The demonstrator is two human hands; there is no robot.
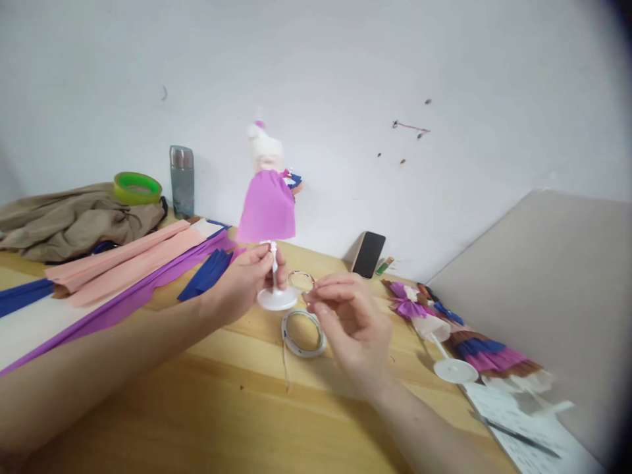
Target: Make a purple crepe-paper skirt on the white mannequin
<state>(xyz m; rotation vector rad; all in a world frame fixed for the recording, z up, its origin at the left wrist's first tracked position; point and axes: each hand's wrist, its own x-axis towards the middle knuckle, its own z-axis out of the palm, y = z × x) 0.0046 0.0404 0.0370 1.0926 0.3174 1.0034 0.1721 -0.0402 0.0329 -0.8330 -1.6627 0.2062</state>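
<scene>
A small dress form [268, 204] with a white top and a purple skirt stands upright on a thin white stem with a round base. My left hand [251, 276] is closed around the stem, just under the skirt. To the right of the base, my right hand [353, 322] has its thumb and fingertips pinched together; what they hold, if anything, is too small to name. A thin wire ring [301, 280] shows between the hands. Below it, a white roll of tape or cord [303, 354] lies on the table with a loose end trailing toward me.
Folded paper strips [133, 263], brown cloth [83, 220], green tape [137, 188] and a flask [182, 181] are on the left. A phone [368, 255] leans on the wall. At right lie more dressed forms [494, 352], a printed sheet [533, 428] and a pen [521, 437].
</scene>
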